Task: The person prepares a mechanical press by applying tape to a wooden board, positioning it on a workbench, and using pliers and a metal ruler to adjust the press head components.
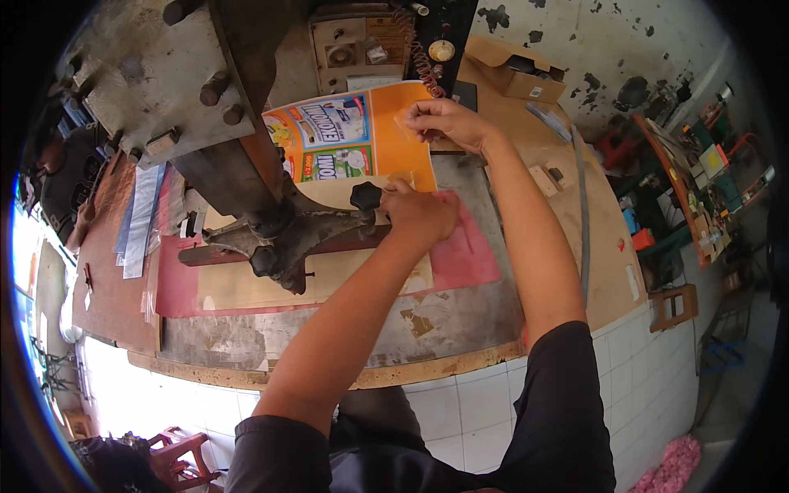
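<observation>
My right hand (450, 123) is closed in a pinch at the right edge of a printed orange plastic sheet (393, 123). A thin clear plastic film (401, 123) shows at its fingertips. Lower down, my left hand (421, 210) rests over a tan sheet (329, 283), its fingers curled beside a black knob (366, 195). What those fingers hold, if anything, is hard to make out. The knob belongs to a metal press head (288, 222) with a long bar (329, 245) low over the tan sheet. Pink material (468, 255) lies under the tan sheet.
The heavy machine column (164, 74) blocks the upper left. A control box (360, 51) with a coiled cable (421, 53) stands behind. Clear plastic strips (144, 218) lie left, a cardboard box (516, 78) back right. Another person's arm (82, 222) shows far left.
</observation>
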